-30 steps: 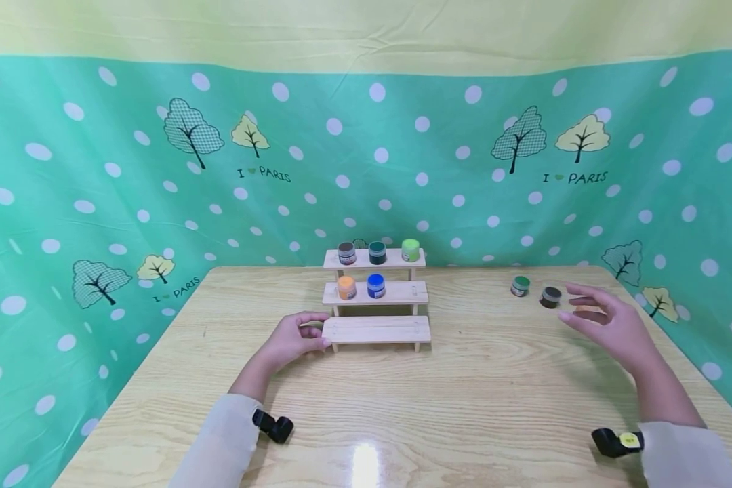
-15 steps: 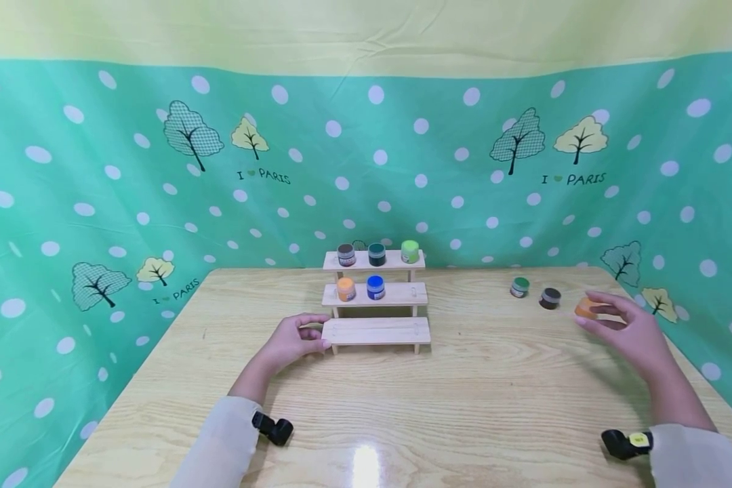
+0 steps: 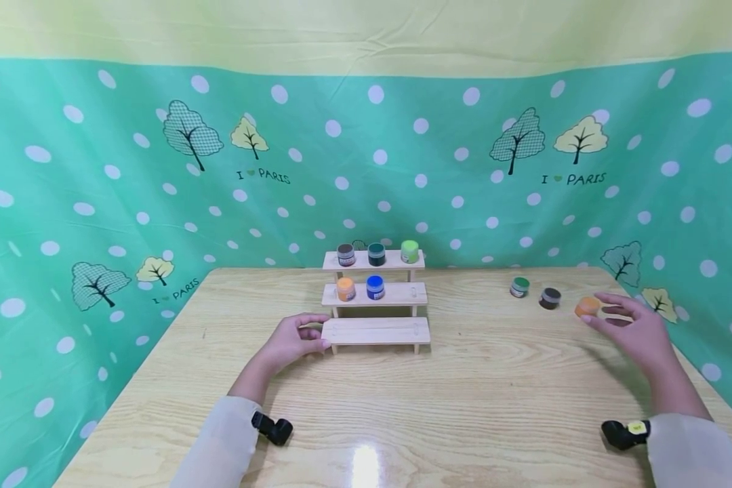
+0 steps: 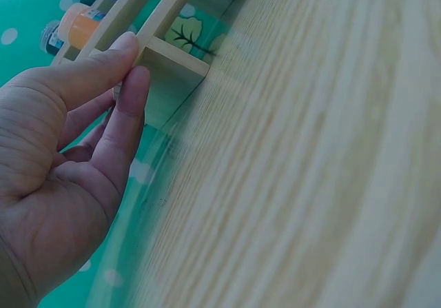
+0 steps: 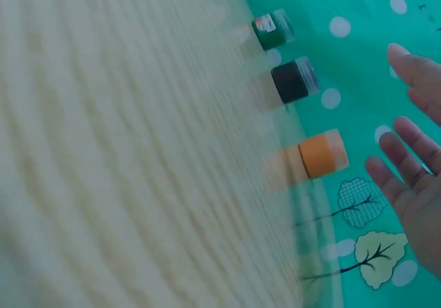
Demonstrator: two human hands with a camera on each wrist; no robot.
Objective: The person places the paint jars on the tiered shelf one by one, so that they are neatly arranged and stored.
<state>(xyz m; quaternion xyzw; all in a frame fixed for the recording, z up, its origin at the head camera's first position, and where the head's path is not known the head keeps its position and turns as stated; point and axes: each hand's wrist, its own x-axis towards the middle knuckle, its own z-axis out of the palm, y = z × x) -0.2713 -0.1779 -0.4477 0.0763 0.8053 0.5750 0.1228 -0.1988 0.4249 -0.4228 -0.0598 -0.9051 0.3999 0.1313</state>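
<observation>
My left hand [image 3: 294, 340] pinches the left end of the lowest step of a small three-tier wooden stand [image 3: 375, 331]; thumb and fingertip meet on its edge in the left wrist view. At the table's right side, my right hand [image 3: 637, 335] hovers beside an orange paint jar [image 3: 587, 307], thumb and fingers spread. The right wrist view shows a gap between that hand [image 5: 420, 198] and the jar. Left of it stand a black paint jar [image 3: 550, 299] and a green paint jar [image 3: 520, 287].
Top step: a brown jar [image 3: 346, 255], a dark green jar [image 3: 376, 255] and a light green jar [image 3: 410, 252]. Middle step: a light orange jar [image 3: 345, 289] and a blue jar [image 3: 375, 287]. The lowest step is bare. A polka-dot curtain [image 3: 378, 135] borders the wooden table [image 3: 463, 407].
My right hand has shifted right and slightly down from above the orange jar to its right side, uncovering it. The left hand keeps its hold on the stand.
</observation>
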